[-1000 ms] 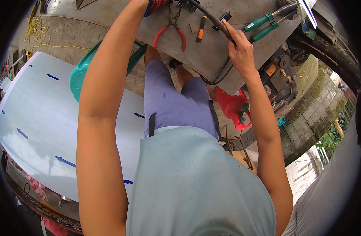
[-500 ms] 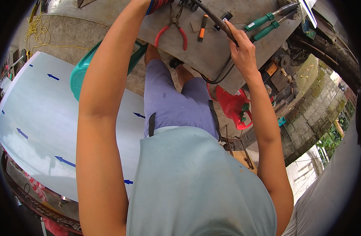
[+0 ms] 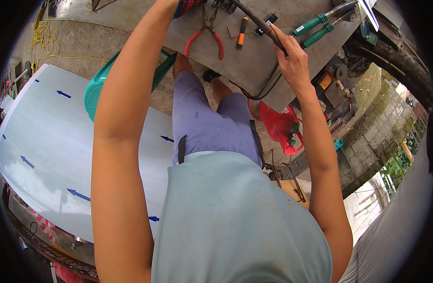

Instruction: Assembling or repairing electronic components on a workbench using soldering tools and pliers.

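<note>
My right hand (image 3: 293,59) is bare and closed around a long dark rod-like tool (image 3: 259,22), which slants up to the left over the grey worktable (image 3: 254,78). A black cable or hose (image 3: 263,92) hangs in a loop below that hand. At the top edge my left hand (image 3: 190,5) wears a dark glove with a red pattern; most of it lies outside the picture, so its fingers are hidden. Red-handled pliers (image 3: 205,33) lie spread just below it. An orange and black cutter (image 3: 242,34) and a small black object (image 3: 265,24) rest between the hands.
Two green-handled tools (image 3: 318,29) lie at the table's right. A red gas cylinder (image 3: 278,125) stands beside my leg, a teal plastic stool (image 3: 96,92) at my left. Nearby are a pale sheet with blue arrows (image 3: 61,141) and yellow cord (image 3: 45,40).
My right hand and the dark tool have shifted very slightly. Otherwise the scene looks the same, with the view a touch moved.
</note>
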